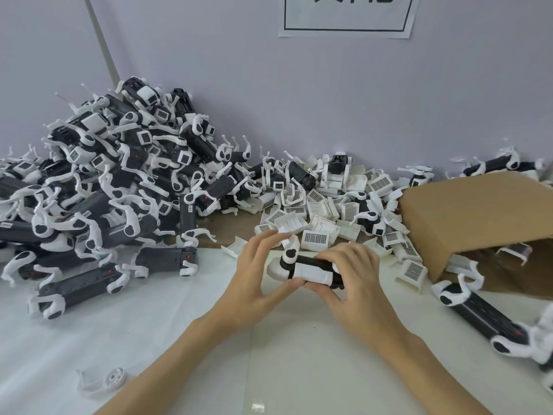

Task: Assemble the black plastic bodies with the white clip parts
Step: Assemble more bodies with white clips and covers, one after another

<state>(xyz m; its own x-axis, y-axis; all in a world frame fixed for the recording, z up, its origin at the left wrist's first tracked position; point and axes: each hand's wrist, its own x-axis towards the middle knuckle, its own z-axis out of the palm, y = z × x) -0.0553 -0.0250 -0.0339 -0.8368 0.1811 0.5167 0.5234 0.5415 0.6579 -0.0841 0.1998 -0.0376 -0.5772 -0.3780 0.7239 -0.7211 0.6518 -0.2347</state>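
Nearest the camera, on the white table [269, 369], a lone white arm piece [103, 381] lies by the left forearm, set apart from the rest. Just beyond it the two hands meet over one black body [311, 262]. The left hand [260, 271] pinches it, thumb beneath and fingers arched above its rounded white end, likely to steady that end. The right hand [356, 280] wraps the other end, fingers curled over the top, where a white clip part [312, 275] sits across the body; I judge it is being pressed home, though whether it has latched cannot be seen. The right fingers hide the far end of the body.

Behind the hands, loose white clip parts [317, 217] lie scattered within easy reach, spilling toward a tipped cardboard box [466, 217] on the right, whose inside is mostly in shadow. Another black body [481, 313] lies at the right. Farther left, a tall heap [113, 175] of black-and-white units leans against the wall; which are finished is hard to tell. Above, a paper sign [347, 16] is cut off by the frame.
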